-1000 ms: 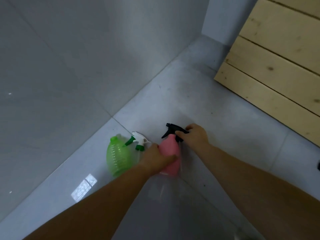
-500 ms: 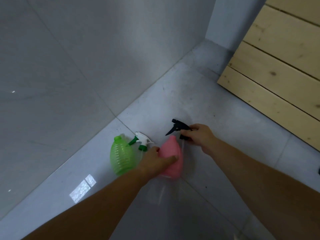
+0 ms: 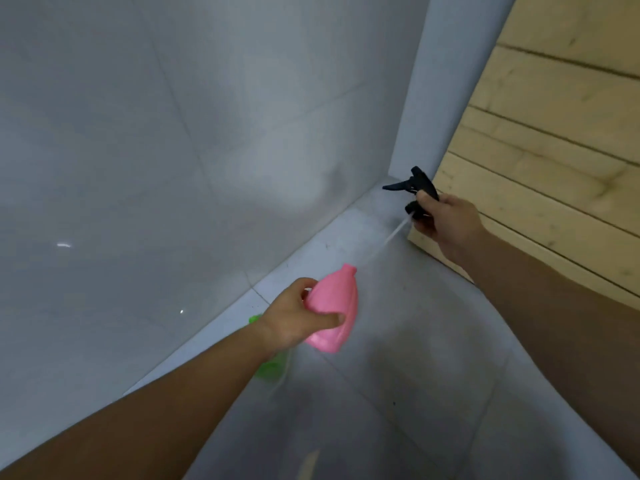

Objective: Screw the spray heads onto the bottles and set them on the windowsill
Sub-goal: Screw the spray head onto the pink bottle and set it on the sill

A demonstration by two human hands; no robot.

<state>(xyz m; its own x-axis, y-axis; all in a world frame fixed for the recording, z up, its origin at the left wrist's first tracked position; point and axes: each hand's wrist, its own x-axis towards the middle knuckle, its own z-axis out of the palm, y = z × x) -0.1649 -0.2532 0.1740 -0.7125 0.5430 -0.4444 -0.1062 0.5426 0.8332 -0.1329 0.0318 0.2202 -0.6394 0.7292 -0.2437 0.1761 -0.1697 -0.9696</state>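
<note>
My left hand (image 3: 298, 320) grips a pink bottle (image 3: 336, 306) and holds it off the floor, tilted, with its open neck pointing up and to the right. My right hand (image 3: 446, 220) holds a black spray head (image 3: 414, 188) higher up and to the right, apart from the bottle. A thin clear dip tube (image 3: 394, 233) hangs from the head toward the bottle's neck. A green bottle (image 3: 268, 367) stays on the floor, mostly hidden behind my left wrist. The white and green spray head is out of sight.
A glossy grey tiled wall (image 3: 156, 168) rises on the left and meets the grey tiled floor (image 3: 398, 375). A pale wooden plank panel (image 3: 554, 168) stands at the right, close behind my right hand. No windowsill is in view.
Both hands rose off the floor. The left lifted the pink bottle; the right pulled the black spray head up and away to the right, drawing its tube out. The view tilted upward.
</note>
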